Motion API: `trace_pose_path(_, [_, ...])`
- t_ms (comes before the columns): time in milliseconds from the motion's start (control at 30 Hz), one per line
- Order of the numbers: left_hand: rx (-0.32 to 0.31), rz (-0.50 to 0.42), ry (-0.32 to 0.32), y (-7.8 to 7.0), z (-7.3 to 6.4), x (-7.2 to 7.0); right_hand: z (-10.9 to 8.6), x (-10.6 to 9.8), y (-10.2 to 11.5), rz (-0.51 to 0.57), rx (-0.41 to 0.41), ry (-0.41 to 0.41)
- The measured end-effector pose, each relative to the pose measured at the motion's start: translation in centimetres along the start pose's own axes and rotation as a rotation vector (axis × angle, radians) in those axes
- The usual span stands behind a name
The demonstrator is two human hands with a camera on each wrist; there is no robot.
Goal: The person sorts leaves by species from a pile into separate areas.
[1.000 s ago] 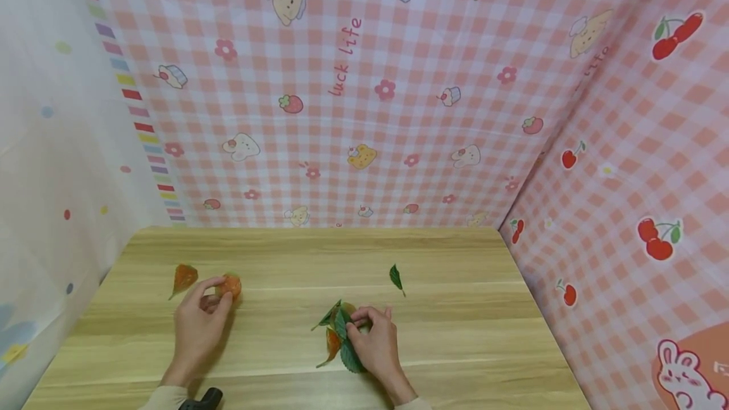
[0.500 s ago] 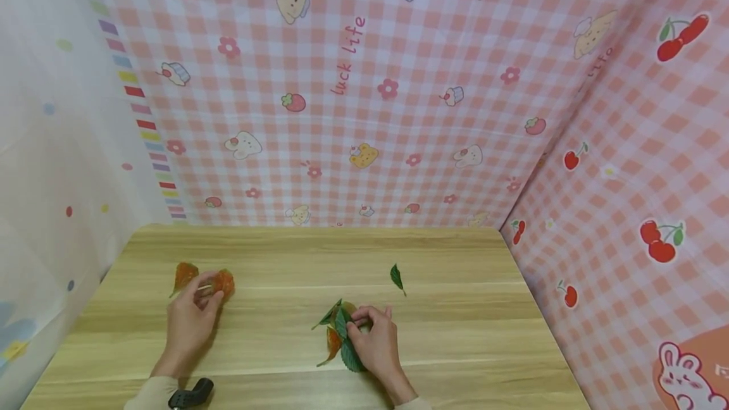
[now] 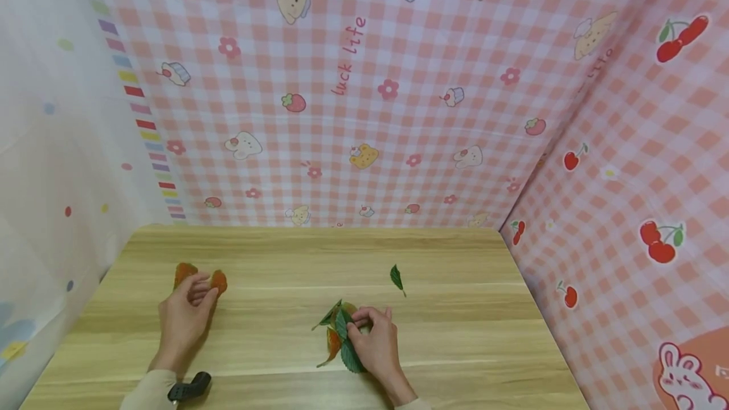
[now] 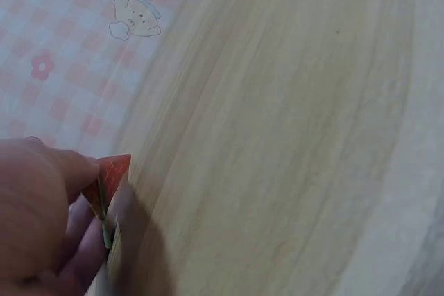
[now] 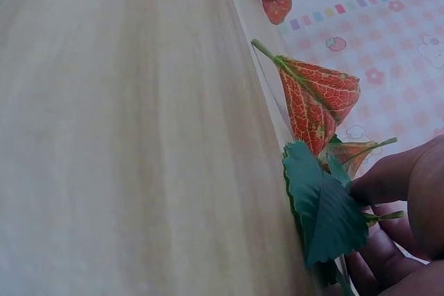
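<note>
- Orange-red, thin and veined: pinching one green-stemmed leaf (image 3: 219, 282) between thumb and fingers of the left hand (image 3: 185, 320), with a narrow grip, at the left side of the pale wood-grain tabletop (image 3: 273, 359).
- Seeing also a second orange-red leaf (image 3: 185, 271) just behind the same hand, partly covered by the fingers; not being able to tell if touching or only near.
- Pinching, with the right hand (image 3: 373, 340), a dark-green oval leaf (image 3: 342, 323) between thumb and finger, nearer to the middle of the tabletop; not being able to count the leaves inside this grip.
- Finding beside this grip, overlapping, a saw-edged dark-green leaf (image 3: 350, 358) and a folded orange-red leaf (image 3: 333, 341) with curved stem.
- Noticing a small dark-green pointed leaf (image 3: 396, 277) lying alone farther back, apart from both hands.
- For doing this step well: pressing only lightly with the left thumb, since probably creasing such thin material easily; minding the second orange-red leaf, for not hooking it by mistake.
- On the right side: better steadying than squeezing, and watching the overlapping stems, otherwise possibly dragging neighbouring leaves along.
</note>
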State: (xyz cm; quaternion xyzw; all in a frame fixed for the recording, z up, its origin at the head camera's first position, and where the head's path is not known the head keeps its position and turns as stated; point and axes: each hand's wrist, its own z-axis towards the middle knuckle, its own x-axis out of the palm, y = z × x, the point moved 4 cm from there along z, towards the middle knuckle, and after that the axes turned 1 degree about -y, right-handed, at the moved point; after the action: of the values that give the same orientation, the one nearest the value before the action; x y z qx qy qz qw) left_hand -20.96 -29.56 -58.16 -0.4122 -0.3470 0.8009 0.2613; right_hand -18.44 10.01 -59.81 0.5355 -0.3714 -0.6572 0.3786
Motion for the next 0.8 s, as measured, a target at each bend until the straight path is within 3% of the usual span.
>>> trace_pose_path(267, [0.017,0.145,-0.047,0.4,-0.4,-0.9,0.0,0.1,-0.1,-0.006,-0.002,0.006])
trace_pose_path(800, [0.043,0.141,-0.015,1.4,0.2,-1.9,0.0,0.0,0.0,-0.007,-0.006,0.005])
